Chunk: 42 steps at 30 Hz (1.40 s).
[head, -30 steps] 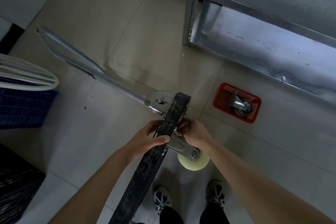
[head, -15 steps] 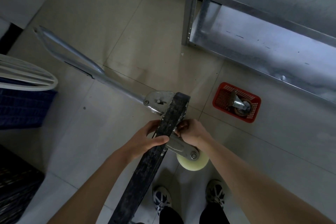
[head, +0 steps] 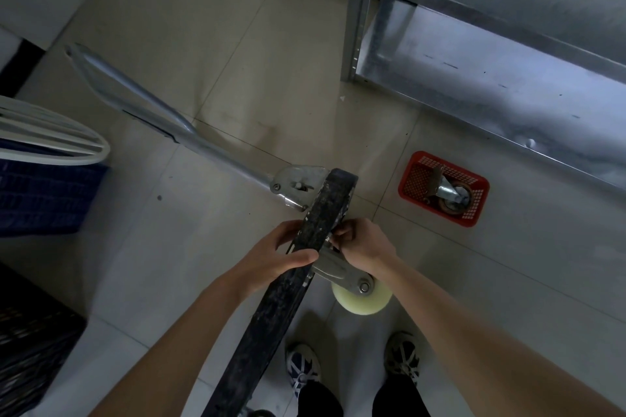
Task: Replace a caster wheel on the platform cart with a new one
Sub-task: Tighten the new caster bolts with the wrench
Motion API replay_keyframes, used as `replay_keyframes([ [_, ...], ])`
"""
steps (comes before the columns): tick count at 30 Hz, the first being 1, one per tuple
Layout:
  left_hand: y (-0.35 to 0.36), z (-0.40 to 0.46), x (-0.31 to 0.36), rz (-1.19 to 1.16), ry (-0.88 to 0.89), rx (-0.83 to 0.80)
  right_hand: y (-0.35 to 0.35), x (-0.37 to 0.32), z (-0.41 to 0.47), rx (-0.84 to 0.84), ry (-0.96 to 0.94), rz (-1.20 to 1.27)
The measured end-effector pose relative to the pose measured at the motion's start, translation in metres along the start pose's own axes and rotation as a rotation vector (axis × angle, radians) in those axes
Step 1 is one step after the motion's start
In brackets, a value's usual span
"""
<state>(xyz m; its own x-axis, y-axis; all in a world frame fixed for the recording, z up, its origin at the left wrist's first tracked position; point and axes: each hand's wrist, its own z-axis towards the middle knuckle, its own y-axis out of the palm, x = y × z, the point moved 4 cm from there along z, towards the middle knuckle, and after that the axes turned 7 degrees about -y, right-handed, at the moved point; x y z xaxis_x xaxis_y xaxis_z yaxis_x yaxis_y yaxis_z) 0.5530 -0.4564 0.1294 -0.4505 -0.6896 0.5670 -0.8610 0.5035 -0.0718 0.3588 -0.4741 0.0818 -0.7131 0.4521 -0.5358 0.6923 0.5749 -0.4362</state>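
With the cart (head: 271, 308) stood on edge on the floor (head: 210, 54), its handle (head: 162, 115) folded out flat to the upper left, the head view shows both hands at work on one corner of the deck. The left hand (head: 271, 257) grips the dark deck edge, fingers behind it and thumb laid across the near face, steadying the cart. The right hand (head: 362, 244) is on the far side at the caster bracket (head: 338, 272), its fingers curled in against the mounting plate; what they pinch, if anything, cannot be told, since the deck hides the fingertips. A pale caster wheel (head: 362, 301) hangs from that bracket just below the right wrist and looks clean and unworn, so it is judged to be the new one. A darker, worn caster (head: 452, 195) lies in a red basket (head: 416, 179) on the floor to the right, well apart from the cart. The step in hand is judged to be fastening the new caster to the deck. The next move calls for holding the plate square while each fastener is started and run down; no tool is in view.
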Motion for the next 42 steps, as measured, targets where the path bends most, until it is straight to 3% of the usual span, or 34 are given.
replay_keyframes([
  [15,-0.001,0.004,-0.003,0.039,0.01,0.006,0.0,-0.007,0.008,-0.081,0.063,0.012],
  [24,-0.001,-0.002,-0.001,0.027,0.01,0.068,-0.009,-0.009,-0.008,-0.066,-0.042,-0.032],
  [29,0.004,-0.023,0.009,0.049,0.042,0.234,-0.031,-0.026,-0.037,-0.026,-0.1,-0.13],
  [34,0.017,-0.055,0.023,0.199,0.009,0.569,-0.07,-0.029,-0.063,-0.015,-0.177,-0.206],
  [42,0.074,-0.083,0.049,0.23,-0.032,0.83,-0.124,-0.029,-0.071,-0.161,-0.382,-0.45],
])
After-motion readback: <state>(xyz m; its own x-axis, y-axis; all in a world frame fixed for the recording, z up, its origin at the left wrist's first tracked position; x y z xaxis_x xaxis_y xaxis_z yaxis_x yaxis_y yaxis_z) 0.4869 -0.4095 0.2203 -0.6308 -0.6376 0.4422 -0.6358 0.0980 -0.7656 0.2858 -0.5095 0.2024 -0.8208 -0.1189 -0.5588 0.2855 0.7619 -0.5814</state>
